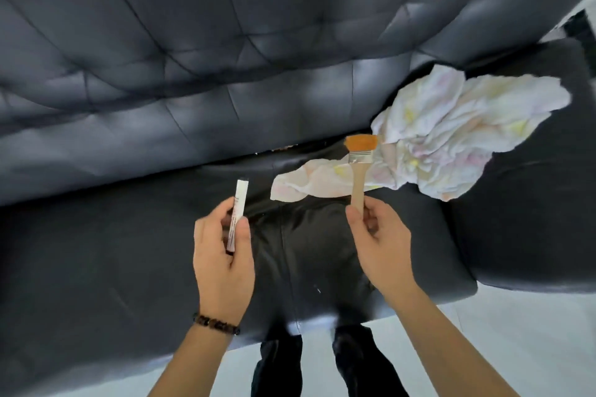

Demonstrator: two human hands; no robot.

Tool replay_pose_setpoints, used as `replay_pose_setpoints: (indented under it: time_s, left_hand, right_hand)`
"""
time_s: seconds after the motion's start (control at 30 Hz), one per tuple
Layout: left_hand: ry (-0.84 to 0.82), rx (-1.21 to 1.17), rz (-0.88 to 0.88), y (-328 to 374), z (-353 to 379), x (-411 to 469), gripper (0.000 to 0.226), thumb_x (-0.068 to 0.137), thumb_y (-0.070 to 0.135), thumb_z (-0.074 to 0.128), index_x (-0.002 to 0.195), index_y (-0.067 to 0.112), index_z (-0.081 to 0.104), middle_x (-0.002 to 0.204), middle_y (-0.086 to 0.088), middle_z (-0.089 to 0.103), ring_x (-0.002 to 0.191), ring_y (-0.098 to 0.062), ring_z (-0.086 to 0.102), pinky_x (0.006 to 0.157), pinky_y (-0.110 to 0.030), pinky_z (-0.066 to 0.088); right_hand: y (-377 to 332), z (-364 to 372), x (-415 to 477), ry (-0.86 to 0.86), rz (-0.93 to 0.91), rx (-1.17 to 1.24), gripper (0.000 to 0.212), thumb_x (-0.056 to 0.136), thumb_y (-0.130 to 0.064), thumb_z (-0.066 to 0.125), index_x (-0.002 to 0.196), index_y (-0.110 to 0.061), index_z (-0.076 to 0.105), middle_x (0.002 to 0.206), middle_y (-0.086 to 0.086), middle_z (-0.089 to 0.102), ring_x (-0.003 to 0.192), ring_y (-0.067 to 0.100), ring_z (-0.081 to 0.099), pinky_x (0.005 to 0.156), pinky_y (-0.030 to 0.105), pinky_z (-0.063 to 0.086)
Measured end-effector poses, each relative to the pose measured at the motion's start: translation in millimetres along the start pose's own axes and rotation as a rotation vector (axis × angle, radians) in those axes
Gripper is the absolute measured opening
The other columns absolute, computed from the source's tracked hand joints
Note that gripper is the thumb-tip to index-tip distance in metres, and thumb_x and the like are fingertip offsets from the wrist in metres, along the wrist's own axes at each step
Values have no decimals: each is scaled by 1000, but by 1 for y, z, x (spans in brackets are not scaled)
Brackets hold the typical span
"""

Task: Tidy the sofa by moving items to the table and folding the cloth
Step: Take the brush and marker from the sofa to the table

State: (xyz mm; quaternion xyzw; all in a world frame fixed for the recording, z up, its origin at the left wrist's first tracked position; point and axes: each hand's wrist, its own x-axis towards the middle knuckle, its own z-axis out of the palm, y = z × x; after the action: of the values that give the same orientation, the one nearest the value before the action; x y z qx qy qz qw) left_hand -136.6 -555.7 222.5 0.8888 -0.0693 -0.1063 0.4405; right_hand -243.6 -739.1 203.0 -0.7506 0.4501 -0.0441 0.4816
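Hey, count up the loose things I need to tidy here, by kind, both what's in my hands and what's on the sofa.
Paintbrush: 1, held in the right hand
White marker: 1, held in the left hand
Cloth: 1, crumpled on the sofa
Total: 3

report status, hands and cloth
Left hand grips white pen. Right hand holds paintbrush by its wooden handle. Cloth crumpled on sofa seat, unfolded. Table out of view.
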Motion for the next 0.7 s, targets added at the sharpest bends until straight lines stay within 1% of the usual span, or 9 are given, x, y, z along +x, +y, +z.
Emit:
replay_pose_setpoints:
  time_s: [0.1, 0.17, 0.23, 0.3, 0.37, 0.47, 0.53, 0.6, 0.7]
  left_hand:
    - [35, -117, 13, 86, -74, -33, 34, 93, 37, 52, 126, 29, 55, 102, 6, 56, 83, -27, 61, 75, -48, 54]
    - [27, -172, 23, 130, -115, -53, 35, 89, 31, 54, 124, 30, 56, 103, -2, 58, 81, -31, 60, 72, -51, 54]
    - [16, -240, 26, 170, -152, -73, 36, 87, 22, 56, 123, 28, 56, 103, -8, 59, 80, -36, 58, 67, -48, 53]
    - [42, -310, 64, 204, -186, -89, 34, 91, 10, 58, 123, 23, 55, 100, -2, 61, 78, -36, 60, 64, -42, 51]
    - [75, -365, 132, 227, -215, -102, 33, 94, 8, 59, 122, 24, 54, 96, 12, 60, 76, -26, 62, 64, -39, 50]
    - [90, -351, 259, 238, -244, -122, 30, 94, 18, 61, 113, 40, 53, 99, 15, 61, 78, -20, 62, 65, -36, 52]
    - [55, -334, 302, 235, -253, -134, 30, 94, 18, 61, 109, 42, 53, 99, 11, 62, 79, -14, 61, 68, -22, 51]
    - [-30, -323, 312, 225, -254, -144, 28, 92, 17, 61, 107, 39, 54, 98, 10, 63, 79, -8, 59, 66, -11, 48]
    - [-207, -290, 320, 218, -234, -158, 29, 92, 13, 62, 97, 40, 53, 94, 7, 62, 73, -1, 56, 62, -7, 45]
  right_hand:
    - [-78, -59, -62, 27, -59, 66, 11, 95, -41, 60, 87, -47, 56, 81, -10, 61, 76, 8, 56, 67, 13, 43]
    - [-120, -95, -99, 58, -99, 98, 12, 95, -41, 61, 85, -48, 56, 78, -12, 61, 73, 7, 55, 66, 14, 43]
    - [-155, -129, -135, 104, -144, 132, 12, 94, -40, 62, 86, -47, 58, 78, -13, 60, 71, 7, 55, 66, 14, 42]
    - [-185, -157, -166, 147, -206, 158, 11, 94, -38, 63, 87, -46, 59, 78, -12, 61, 72, 6, 55, 67, 13, 42]
    - [-204, -176, -197, 200, -261, 171, 10, 94, -38, 63, 89, -45, 58, 79, -12, 62, 73, 8, 57, 65, 13, 43]
    - [-211, -193, -244, 302, -281, 183, 4, 93, -37, 63, 96, -38, 62, 81, -12, 64, 75, 10, 59, 65, 12, 46]
    - [-204, -195, -275, 383, -234, 193, 8, 93, -34, 63, 100, -32, 64, 84, -11, 66, 78, 8, 61, 65, 10, 46]
    - [-189, -192, -308, 467, -134, 210, 7, 93, -33, 63, 99, -35, 65, 82, -12, 66, 78, 6, 61, 62, 9, 45]
    - [-156, -188, -358, 611, 44, 230, 12, 94, -33, 63, 93, -45, 62, 88, -21, 65, 80, 6, 60, 62, 14, 46]
